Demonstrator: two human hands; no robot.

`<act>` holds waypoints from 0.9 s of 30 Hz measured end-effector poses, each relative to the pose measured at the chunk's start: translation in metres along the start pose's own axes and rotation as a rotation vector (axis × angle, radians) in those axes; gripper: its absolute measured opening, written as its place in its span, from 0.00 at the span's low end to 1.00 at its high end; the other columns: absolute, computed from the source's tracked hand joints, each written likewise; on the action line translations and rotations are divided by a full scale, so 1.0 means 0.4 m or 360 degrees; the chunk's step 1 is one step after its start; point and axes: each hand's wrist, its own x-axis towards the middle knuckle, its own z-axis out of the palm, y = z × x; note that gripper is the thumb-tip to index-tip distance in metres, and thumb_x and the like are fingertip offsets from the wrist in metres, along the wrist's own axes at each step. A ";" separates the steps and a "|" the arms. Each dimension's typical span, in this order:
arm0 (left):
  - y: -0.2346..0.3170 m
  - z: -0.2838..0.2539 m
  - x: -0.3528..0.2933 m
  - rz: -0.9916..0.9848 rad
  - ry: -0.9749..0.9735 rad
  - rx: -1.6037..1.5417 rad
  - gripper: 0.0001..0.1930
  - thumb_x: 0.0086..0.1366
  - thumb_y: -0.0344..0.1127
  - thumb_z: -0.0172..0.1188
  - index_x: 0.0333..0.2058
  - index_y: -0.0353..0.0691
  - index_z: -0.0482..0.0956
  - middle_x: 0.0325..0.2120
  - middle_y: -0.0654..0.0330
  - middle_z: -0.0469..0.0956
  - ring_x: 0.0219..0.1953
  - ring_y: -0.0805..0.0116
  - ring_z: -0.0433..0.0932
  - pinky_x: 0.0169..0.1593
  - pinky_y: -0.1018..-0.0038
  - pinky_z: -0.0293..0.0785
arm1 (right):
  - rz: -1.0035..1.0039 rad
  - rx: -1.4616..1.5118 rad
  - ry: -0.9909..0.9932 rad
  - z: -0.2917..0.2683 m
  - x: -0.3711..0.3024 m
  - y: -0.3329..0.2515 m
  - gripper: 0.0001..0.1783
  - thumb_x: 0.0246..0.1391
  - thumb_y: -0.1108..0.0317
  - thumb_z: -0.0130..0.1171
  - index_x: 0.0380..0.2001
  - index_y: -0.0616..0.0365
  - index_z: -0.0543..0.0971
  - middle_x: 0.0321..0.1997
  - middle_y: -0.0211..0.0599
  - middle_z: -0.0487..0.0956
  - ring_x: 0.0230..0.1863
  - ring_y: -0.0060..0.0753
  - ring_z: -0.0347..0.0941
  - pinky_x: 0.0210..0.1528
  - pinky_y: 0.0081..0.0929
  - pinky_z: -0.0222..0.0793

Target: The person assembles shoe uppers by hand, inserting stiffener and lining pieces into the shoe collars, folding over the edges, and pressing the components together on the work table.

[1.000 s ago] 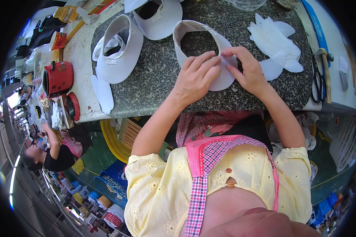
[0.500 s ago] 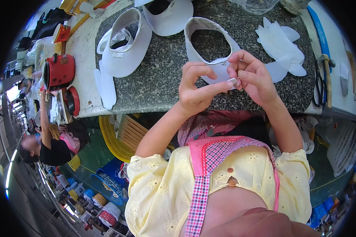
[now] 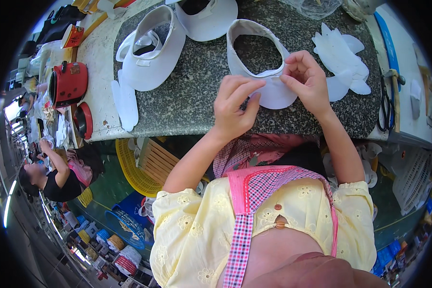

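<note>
A white visor-shaped piece with a raised, open ring lies on the dark speckled slab in front of me. Its front seam sits between my hands, with what looks like a small white strip along it. My left hand is open at the seam's left end: the index fingertip touches there, the thumb is apart and lower. My right hand is closed at the seam's right end, thumb and curled fingers together. What exactly its fingertips pinch is partly hidden.
Similar white pieces lie at left and far middle. Flat white cut pieces are piled on the slab at right, beside black scissors. A red pot-like container stands at left. Another person works far left.
The small white bit that my fingertips held above the piece is now down at its seam. My hands have moved slightly apart, and the left thumb has drawn back.
</note>
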 end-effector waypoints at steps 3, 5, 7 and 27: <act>-0.006 0.018 0.002 0.0166 -0.0151 0.0253 0.14 0.43 0.19 0.55 0.32 0.36 0.73 0.30 0.56 0.74 0.33 0.57 0.71 0.38 0.69 0.69 | -0.0037 0.0080 -0.0015 0.007 0.002 -0.003 0.15 0.41 0.76 0.57 0.35 0.58 0.67 0.22 0.24 0.71 0.22 0.11 0.62 0.25 0.11 0.57; -0.018 0.019 -0.007 0.0143 -0.0153 0.0271 0.14 0.43 0.19 0.55 0.33 0.36 0.73 0.30 0.56 0.74 0.34 0.57 0.71 0.38 0.69 0.69 | -0.0020 0.0060 -0.0028 0.011 0.005 -0.002 0.15 0.41 0.76 0.57 0.34 0.58 0.67 0.22 0.23 0.71 0.22 0.11 0.62 0.25 0.11 0.57; -0.024 0.020 -0.007 0.0126 -0.0161 0.0280 0.14 0.43 0.19 0.55 0.33 0.36 0.73 0.31 0.56 0.74 0.34 0.57 0.72 0.39 0.68 0.69 | -0.0001 0.0036 -0.0030 0.015 0.007 -0.001 0.15 0.41 0.76 0.57 0.34 0.57 0.67 0.21 0.23 0.72 0.22 0.11 0.63 0.24 0.11 0.57; -0.047 0.006 0.023 0.0604 -0.0746 0.0945 0.23 0.38 0.25 0.57 0.40 0.34 0.71 0.44 0.55 0.68 0.39 0.58 0.68 0.42 0.70 0.67 | -0.0336 -0.1568 0.0494 -0.250 -0.051 -0.053 0.21 0.34 0.69 0.63 0.38 0.56 0.73 0.35 0.36 0.71 0.37 0.37 0.67 0.39 0.28 0.63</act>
